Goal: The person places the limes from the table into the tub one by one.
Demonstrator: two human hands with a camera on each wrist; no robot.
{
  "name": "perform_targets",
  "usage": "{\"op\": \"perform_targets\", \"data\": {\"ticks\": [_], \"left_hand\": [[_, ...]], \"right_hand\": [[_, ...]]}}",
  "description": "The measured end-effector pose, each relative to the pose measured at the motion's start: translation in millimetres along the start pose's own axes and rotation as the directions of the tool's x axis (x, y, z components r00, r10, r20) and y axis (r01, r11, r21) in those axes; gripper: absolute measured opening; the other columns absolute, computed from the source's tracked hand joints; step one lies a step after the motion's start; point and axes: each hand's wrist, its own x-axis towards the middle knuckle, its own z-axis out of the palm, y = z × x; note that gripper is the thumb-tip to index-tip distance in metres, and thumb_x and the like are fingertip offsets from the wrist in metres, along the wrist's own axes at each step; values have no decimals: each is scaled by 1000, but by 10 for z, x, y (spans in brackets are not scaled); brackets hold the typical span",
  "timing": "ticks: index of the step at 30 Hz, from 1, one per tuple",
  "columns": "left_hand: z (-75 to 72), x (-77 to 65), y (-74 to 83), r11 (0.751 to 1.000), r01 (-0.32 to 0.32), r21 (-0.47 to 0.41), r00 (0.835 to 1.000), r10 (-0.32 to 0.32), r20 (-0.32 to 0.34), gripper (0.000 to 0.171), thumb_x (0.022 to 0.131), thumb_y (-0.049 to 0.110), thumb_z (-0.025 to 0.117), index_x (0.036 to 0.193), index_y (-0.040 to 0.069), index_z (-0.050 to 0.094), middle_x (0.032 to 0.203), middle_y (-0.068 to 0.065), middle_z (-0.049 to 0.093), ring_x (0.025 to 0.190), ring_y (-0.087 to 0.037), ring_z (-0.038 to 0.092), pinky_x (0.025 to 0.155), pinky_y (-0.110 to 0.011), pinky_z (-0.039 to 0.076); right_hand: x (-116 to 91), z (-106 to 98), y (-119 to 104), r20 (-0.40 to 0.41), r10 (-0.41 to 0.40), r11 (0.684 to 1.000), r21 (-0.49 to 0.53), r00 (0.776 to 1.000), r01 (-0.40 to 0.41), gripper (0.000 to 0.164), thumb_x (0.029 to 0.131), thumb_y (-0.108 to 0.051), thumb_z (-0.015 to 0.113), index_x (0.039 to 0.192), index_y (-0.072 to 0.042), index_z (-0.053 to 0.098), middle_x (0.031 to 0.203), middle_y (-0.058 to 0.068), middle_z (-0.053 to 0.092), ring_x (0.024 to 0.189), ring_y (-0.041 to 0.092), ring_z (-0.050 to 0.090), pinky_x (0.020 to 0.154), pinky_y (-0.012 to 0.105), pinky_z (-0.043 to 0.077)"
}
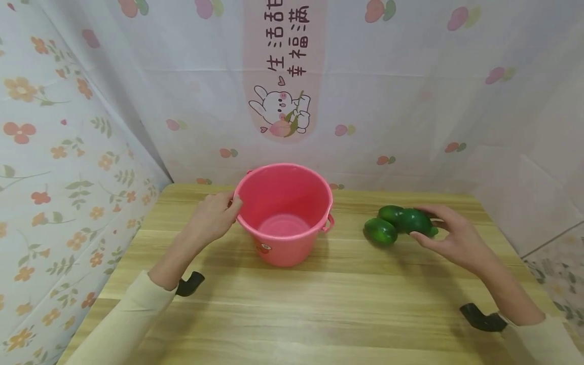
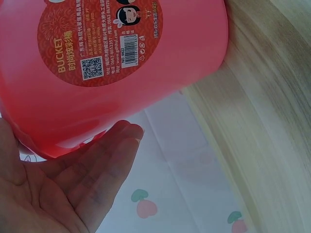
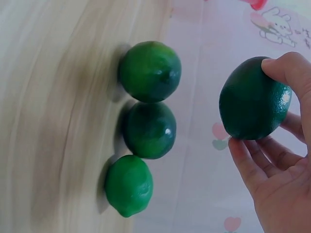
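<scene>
A pink bucket [image 1: 285, 252] stands upright on the table, its open top facing up. My left hand [image 1: 211, 223] holds its rim at the left side; in the left wrist view the fingers of the left hand [image 2: 82, 179] lie along the bucket's wall [image 2: 112, 109]. With thumb and fingertips, my right hand [image 1: 461, 241] grips a dark green lime [image 3: 252, 102], which is lifted off the table. Below it rest three more limes in a row: a green one [image 3: 150, 71], a darker one [image 3: 150, 130] and a smaller, brighter one [image 3: 129, 185].
The wooden table [image 1: 274, 314] reaches back to a white curtain [image 1: 191, 101] printed with fruit and a rabbit. A flowered curtain [image 1: 55, 167] hangs along the left side. Black curved pieces [image 1: 190, 284] sit at both wrists. The bucket's handle lug [image 1: 328, 223] juts out to the right.
</scene>
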Motion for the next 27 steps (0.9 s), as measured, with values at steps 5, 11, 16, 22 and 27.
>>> {"op": "perform_targets", "data": {"ticks": [5,11,16,22,27], "left_hand": [[-3,-2,-7,1000,-5,-6,1000,5,-4,32,104,25,39,89,8,61,68,-5,55,55,-23,46,51,-34,37],[-5,5,1,1000,-11,6,1000,12,-14,32,105,26,39,88,10,61,67,-5,54,56,-23,47,52,-35,38],[-2,8,1,1000,-11,23,1000,11,-18,32,104,27,39,87,10,61,66,-4,54,56,-22,47,52,-35,38],[-1,6,-1,1000,-6,16,1000,7,-13,32,104,27,39,87,10,60,68,-4,55,57,-22,48,53,-35,39],[-3,5,-6,1000,0,12,1000,0,-5,32,104,27,38,88,10,60,68,-5,55,57,-23,47,52,-35,38]], "right_hand": [[47,5,-42,-2,2,1000,12,1000,-2,62,74,8,85,131,-1,62,122,8,62,110,-1,53,87,9,43],[94,2,-84,-4,20,999,32,1000,-20,63,76,6,85,133,-3,61,124,7,61,112,0,52,88,9,42],[125,-3,-125,-2,33,999,36,999,-33,61,77,5,85,133,-2,61,125,7,61,111,0,52,89,9,42],[166,8,-163,-2,54,997,51,999,-54,60,79,3,84,134,-1,60,125,9,61,111,-1,53,89,9,42],[201,25,-182,1,55,997,54,998,-55,59,79,2,84,133,0,60,125,10,61,111,-1,53,88,9,42]]}}
